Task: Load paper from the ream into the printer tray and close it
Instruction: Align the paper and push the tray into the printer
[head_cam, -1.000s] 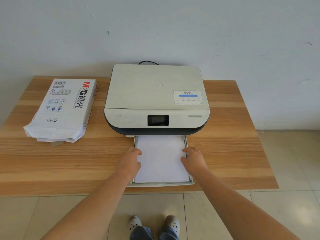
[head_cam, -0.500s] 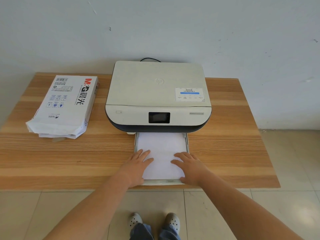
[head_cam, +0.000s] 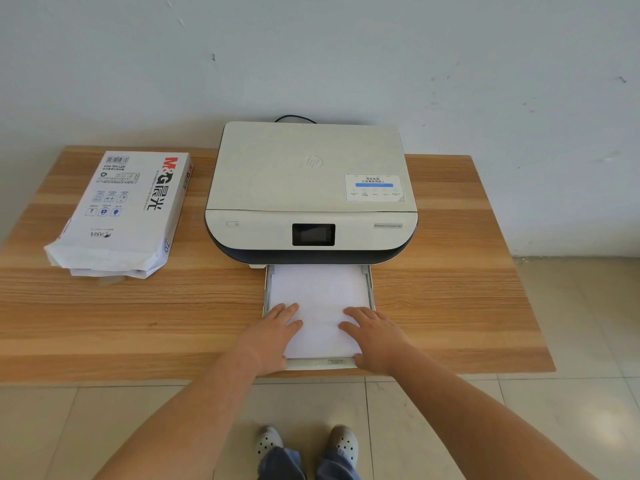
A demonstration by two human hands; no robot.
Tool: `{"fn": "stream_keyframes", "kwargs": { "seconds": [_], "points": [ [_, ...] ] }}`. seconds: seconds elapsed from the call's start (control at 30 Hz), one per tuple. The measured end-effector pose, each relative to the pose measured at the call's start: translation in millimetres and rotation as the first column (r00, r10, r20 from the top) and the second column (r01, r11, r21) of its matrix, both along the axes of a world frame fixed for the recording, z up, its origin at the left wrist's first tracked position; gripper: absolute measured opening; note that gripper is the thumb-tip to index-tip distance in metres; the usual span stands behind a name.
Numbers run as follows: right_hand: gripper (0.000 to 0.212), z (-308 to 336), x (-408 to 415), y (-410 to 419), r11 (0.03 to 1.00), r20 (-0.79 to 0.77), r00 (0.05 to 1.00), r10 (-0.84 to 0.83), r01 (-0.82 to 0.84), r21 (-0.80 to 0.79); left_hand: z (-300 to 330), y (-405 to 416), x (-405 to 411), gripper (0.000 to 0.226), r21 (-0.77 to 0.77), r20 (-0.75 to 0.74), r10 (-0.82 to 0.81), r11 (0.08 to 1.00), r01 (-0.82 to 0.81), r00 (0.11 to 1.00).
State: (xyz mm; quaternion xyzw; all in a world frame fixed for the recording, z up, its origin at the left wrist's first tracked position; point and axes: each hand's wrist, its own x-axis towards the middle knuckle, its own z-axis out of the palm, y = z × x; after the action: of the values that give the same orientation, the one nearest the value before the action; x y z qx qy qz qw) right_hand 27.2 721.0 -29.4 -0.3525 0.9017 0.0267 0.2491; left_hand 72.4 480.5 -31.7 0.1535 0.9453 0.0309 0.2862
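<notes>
Far left of the left hand [head_cam: 273, 337], on the ream wrapper [head_cam: 121, 213]: red-and-black "M&G" with two Chinese characters, seen sideways, "70" at its near corner, barcode digits unreadable. Ahead of both hands, on the printer lid [head_cam: 311, 164]: embossed "hp". Lid sticker [head_cam: 374, 187] print too small.

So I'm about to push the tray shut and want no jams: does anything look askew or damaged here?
Not in the tray: the paper lies flat and square between its side walls, under the left hand and right hand. The only untidy thing is the ream, angled on the table, its torn near end crumpled with sheets poking out.
</notes>
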Motion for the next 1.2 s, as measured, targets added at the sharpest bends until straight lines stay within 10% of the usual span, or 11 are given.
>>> {"fn": "stream_keyframes", "kwargs": {
  "seconds": [1.2],
  "points": [
    [0.093, -3, -14, -16, 0.997, 0.050, 0.998, -0.045, 0.041, 0.072, 3, -2, -8, 0.084, -0.012, 0.030, 0.001, 1.000, -0.001, 1.000]
  ]
}}
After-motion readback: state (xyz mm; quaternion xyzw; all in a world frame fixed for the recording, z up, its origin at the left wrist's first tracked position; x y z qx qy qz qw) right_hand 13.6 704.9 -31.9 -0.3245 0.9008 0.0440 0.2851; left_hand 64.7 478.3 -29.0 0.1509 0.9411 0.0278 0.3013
